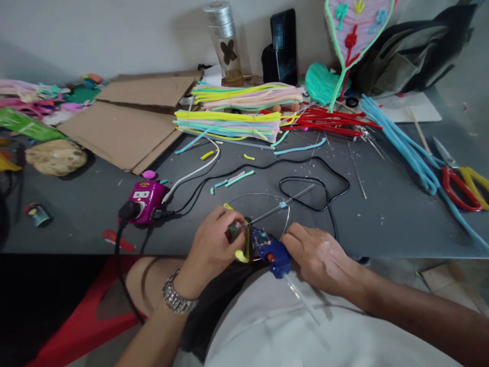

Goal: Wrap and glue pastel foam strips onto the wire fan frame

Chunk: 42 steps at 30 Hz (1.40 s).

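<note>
My right hand [319, 255] is closed around a blue hot glue gun [281, 262], and a clear glue stick [300, 294] sticks out of its rear. The gun's nozzle end points toward my left hand [216, 237]. My left fingers pinch a wire frame [289, 216] with a straight stem [267, 211] crossing it. A small green and dark red piece [232, 232] shows at those fingertips; its kind is unclear. Yellow pipe cleaner [241, 256] hangs on the frame just below. Light blue fuzz [282, 205] wraps the stem where it meets the loop.
A purple power adapter [147, 201] with black cords sits left of my hands. Pipe cleaner bundles [229, 125], cardboard [126, 127], a bottle [225, 46] and a phone [286, 48] stand behind. Scissors [460, 178] lie far right beside blue pipe cleaners [407, 145].
</note>
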Available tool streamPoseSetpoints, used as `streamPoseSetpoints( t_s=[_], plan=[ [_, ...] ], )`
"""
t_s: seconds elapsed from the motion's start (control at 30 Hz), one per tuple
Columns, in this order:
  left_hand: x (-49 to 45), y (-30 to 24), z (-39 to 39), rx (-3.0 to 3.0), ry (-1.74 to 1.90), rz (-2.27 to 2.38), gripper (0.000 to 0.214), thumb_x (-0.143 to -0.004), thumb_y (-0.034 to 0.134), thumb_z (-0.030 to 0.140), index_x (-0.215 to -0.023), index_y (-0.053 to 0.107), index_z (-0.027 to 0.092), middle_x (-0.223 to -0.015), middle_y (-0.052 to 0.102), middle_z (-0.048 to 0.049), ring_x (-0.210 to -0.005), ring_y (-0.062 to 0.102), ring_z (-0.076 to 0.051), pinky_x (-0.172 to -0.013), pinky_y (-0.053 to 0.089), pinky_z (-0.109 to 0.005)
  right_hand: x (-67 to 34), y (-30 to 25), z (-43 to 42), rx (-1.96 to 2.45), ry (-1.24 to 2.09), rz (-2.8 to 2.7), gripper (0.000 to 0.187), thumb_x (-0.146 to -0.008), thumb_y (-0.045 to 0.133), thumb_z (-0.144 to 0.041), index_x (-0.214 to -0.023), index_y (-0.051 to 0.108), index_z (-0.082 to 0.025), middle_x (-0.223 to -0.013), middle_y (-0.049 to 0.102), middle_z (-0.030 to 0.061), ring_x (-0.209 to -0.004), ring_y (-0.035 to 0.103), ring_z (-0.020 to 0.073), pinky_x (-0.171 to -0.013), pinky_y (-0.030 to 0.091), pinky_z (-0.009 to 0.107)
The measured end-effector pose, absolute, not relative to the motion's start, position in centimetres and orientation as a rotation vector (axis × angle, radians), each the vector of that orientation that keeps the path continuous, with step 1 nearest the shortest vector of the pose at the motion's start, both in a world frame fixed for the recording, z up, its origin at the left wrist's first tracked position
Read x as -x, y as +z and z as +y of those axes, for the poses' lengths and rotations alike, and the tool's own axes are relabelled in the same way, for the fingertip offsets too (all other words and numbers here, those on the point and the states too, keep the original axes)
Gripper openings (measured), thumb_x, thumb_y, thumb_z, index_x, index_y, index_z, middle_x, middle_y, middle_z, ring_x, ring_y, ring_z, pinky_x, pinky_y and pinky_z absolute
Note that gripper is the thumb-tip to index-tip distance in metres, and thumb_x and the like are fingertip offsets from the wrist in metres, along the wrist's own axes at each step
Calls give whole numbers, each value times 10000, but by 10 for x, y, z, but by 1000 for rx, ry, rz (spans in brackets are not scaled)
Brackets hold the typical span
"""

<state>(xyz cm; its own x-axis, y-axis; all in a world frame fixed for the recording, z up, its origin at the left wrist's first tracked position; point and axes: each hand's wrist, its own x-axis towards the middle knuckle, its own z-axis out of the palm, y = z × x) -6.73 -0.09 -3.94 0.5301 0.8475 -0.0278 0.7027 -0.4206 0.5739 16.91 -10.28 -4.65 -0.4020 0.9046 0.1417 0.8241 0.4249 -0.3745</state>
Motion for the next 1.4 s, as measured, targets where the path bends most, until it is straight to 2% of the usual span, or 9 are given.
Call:
streamPoseSetpoints(
  t_s=[0.2, 0.4, 0.53, 0.63, 0.83, 1.0, 1.1, 1.2, 1.4],
  plan=[
    [72, -37, -5, -2254, 383, 1191, 127, -944, 586, 266, -1026, 670, 218, -1022, 650, -53, -910, 629, -183, -822, 517, -314, -184, -36, -100, 1487, 730, -1883, 123, -995, 576, -278, -895, 550, -211, -819, 590, -2, -682, 542, 128, -604, 392, 249],
    [95, -38, -31, -2400, 602, 1037, 304, -930, 590, 186, -1233, 586, 212, -1216, 662, -120, -1140, 640, -245, -990, 541, -411, -201, -40, -105, 1585, 849, -1601, 197, -963, 651, -406, -917, 573, -232, -832, 591, -13, -694, 543, 135, -620, 418, 266],
    [101, -49, -55, -2471, 696, 1040, 334, -891, 695, 232, -1198, 565, 209, -1302, 627, -149, -1237, 611, -282, -1026, 549, -464, -204, -43, -107, 1590, 821, -1622, 199, -966, 650, -409, -915, 572, -233, -819, 566, -16, -690, 529, 132, -614, 408, 265],
    [93, -61, -65, -2545, 807, 1128, 265, -892, 736, 242, -1118, 603, 204, -1282, 635, -142, -1203, 635, -269, -1005, 570, -438, -203, -40, -106, 1553, 725, -1687, 199, -979, 630, -382, -883, 556, -224, -812, 564, -9, -694, 532, 134, -621, 398, 270],
    [64, -69, -64, -2478, 938, 1281, 175, -920, 694, 187, -1088, 651, 206, -1223, 662, -117, -1124, 669, -225, -941, 595, -358, -205, -35, -106, 1509, 598, -1718, 137, -981, 633, -338, -940, 566, -226, -841, 582, -5, -712, 554, 132, -631, 411, 256],
    [52, -66, -65, -2404, 1032, 1304, 264, -877, 752, 227, -1124, 665, 193, -1247, 656, -133, -1148, 666, -257, -991, 582, -425, -207, -39, -108, 1536, 593, -1716, 151, -979, 636, -356, -943, 567, -226, -835, 585, 0, -704, 562, 140, -617, 409, 257],
    [48, -65, -67, -2385, 1026, 1308, 210, -880, 744, 214, -1083, 694, 209, -1233, 663, -119, -1146, 671, -264, -987, 581, -453, -206, -42, -107, 1538, 609, -1728, 157, -980, 633, -362, -946, 566, -225, -836, 583, -1, -705, 561, 138, -625, 416, 256],
    [47, -65, -67, -2330, 1043, 1279, 129, -886, 719, 163, -1006, 705, 206, -1179, 673, -102, -1139, 678, -254, -993, 581, -456, -206, -43, -106, 1546, 642, -1738, 161, -987, 619, -367, -940, 568, -222, -840, 588, -1, -705, 558, 135, -629, 414, 257],
    [56, -71, -70, -2371, 1049, 1142, 205, -861, 717, 82, -1012, 677, 215, -980, 717, -43, -1199, 675, -264, -1140, 482, -572, -208, -39, -109, 1605, 973, -1701, 263, -975, 610, -454, -871, 616, -213, -877, 646, 16, -732, 592, 147, -662, 474, 269]
  ],
)
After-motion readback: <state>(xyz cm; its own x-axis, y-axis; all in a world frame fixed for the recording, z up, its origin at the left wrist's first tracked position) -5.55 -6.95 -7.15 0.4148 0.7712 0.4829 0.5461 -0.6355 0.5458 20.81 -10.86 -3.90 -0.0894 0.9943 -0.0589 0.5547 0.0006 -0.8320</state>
